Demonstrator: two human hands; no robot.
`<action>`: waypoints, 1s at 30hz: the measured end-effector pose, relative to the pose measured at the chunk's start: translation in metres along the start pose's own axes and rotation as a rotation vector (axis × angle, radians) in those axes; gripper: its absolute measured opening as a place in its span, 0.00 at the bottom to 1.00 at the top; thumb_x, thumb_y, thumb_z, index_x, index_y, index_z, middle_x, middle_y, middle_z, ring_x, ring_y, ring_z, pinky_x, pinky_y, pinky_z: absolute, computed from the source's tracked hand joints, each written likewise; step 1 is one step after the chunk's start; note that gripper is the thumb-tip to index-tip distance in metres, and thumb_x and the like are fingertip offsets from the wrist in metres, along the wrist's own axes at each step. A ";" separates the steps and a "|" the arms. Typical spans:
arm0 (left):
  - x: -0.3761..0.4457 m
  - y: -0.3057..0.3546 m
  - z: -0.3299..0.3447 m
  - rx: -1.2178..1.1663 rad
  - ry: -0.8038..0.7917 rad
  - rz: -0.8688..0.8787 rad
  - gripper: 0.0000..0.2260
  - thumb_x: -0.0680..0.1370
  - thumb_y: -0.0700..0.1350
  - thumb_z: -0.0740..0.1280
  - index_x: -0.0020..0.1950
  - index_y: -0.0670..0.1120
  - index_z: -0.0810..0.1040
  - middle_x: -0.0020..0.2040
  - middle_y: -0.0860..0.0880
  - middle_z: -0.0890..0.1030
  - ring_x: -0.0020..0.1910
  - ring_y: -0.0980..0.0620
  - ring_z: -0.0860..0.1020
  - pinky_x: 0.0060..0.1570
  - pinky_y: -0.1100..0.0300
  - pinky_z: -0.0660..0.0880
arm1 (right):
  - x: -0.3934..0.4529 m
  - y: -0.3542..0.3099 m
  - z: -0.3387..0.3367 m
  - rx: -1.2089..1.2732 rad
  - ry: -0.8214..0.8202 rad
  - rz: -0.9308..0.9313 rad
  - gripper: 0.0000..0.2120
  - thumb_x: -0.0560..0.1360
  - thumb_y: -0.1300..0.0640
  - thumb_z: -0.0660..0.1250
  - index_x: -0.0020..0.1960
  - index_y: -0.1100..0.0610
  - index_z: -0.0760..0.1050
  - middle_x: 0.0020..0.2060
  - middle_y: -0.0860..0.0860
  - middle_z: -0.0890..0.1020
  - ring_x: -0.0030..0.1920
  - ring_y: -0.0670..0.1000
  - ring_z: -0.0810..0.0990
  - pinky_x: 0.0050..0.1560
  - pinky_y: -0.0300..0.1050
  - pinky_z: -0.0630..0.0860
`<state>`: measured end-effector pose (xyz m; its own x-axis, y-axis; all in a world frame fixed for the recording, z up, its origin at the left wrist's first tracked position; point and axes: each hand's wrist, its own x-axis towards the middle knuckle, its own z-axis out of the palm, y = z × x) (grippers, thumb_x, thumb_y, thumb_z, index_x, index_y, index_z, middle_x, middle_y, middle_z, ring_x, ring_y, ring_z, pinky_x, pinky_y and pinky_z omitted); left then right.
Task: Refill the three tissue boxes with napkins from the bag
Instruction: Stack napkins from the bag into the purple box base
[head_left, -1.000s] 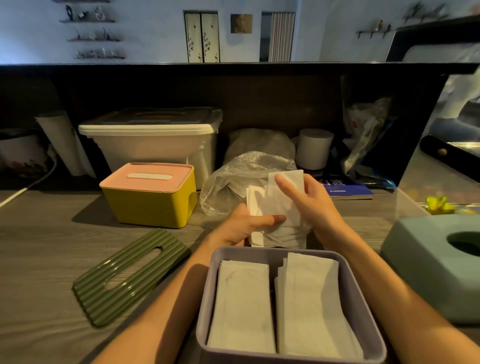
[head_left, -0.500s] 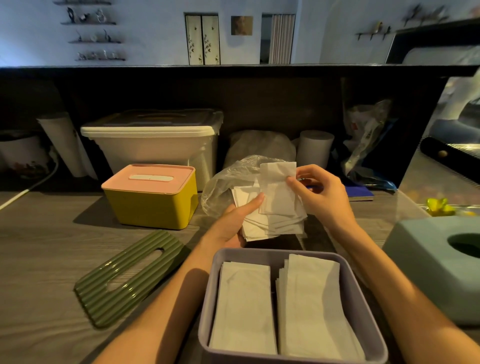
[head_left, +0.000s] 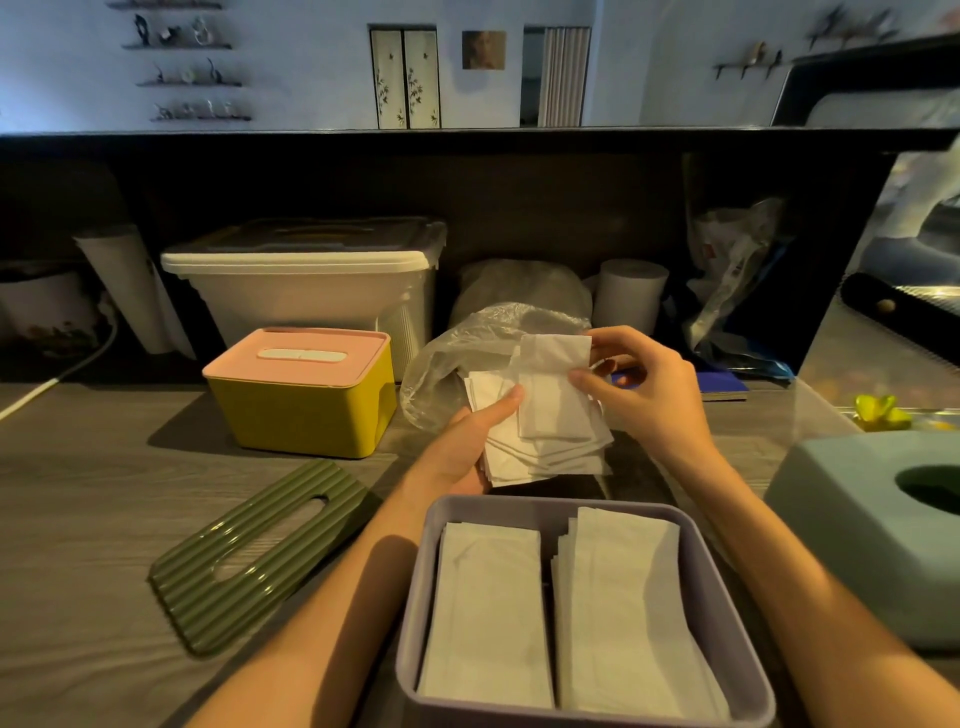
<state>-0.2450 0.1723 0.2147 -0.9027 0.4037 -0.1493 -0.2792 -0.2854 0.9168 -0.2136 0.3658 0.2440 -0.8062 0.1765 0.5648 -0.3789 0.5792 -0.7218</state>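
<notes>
My left hand (head_left: 475, 441) holds a fanned stack of white napkins (head_left: 540, 452) from below, thumb on top. My right hand (head_left: 641, 387) pinches the top napkin (head_left: 553, 387) of that stack, fingers curled round its right edge. Behind them lies the clear plastic bag (head_left: 447, 358). Below the hands stands an open purple tissue box (head_left: 722, 587) with two rows of napkins inside. Its green ribbed lid (head_left: 260, 551) lies to the left. A yellow tissue box with a pink lid (head_left: 301, 389) stands at the back left. A teal tissue box (head_left: 852, 525) sits at the right edge.
A white storage bin (head_left: 311, 291) stands behind the yellow box. A white paper roll (head_left: 628, 296) and another crumpled bag (head_left: 737, 270) sit against the dark back wall. A blue booklet (head_left: 724, 387) lies to the right of my hands. A white cable (head_left: 52, 379) runs at far left.
Both hands lifted the napkin stack and fanned it out. My right hand shifted from lying over the stack to pinching the top napkin by its right edge.
</notes>
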 end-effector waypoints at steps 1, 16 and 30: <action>0.001 -0.001 -0.001 0.012 -0.003 0.006 0.19 0.80 0.49 0.70 0.69 0.45 0.77 0.61 0.42 0.83 0.61 0.43 0.82 0.64 0.45 0.76 | 0.000 -0.001 0.000 -0.027 -0.004 -0.015 0.15 0.75 0.52 0.75 0.60 0.47 0.80 0.50 0.38 0.81 0.52 0.38 0.78 0.47 0.30 0.75; -0.009 0.005 0.009 -0.091 0.038 -0.003 0.15 0.84 0.52 0.62 0.60 0.44 0.80 0.46 0.45 0.87 0.44 0.48 0.86 0.44 0.53 0.81 | 0.002 -0.011 -0.007 0.483 -0.163 0.288 0.12 0.76 0.52 0.74 0.59 0.52 0.81 0.48 0.46 0.87 0.51 0.45 0.85 0.44 0.36 0.82; -0.019 0.015 0.018 -0.110 -0.004 -0.065 0.27 0.78 0.67 0.60 0.66 0.47 0.75 0.61 0.51 0.78 0.55 0.53 0.78 0.48 0.53 0.79 | -0.001 -0.011 0.001 0.301 -0.009 0.116 0.09 0.78 0.51 0.71 0.56 0.53 0.82 0.45 0.46 0.86 0.48 0.44 0.85 0.46 0.38 0.83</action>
<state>-0.2260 0.1760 0.2377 -0.8801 0.4279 -0.2057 -0.3720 -0.3523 0.8588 -0.2094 0.3586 0.2509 -0.8555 0.2198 0.4688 -0.4002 0.2936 -0.8681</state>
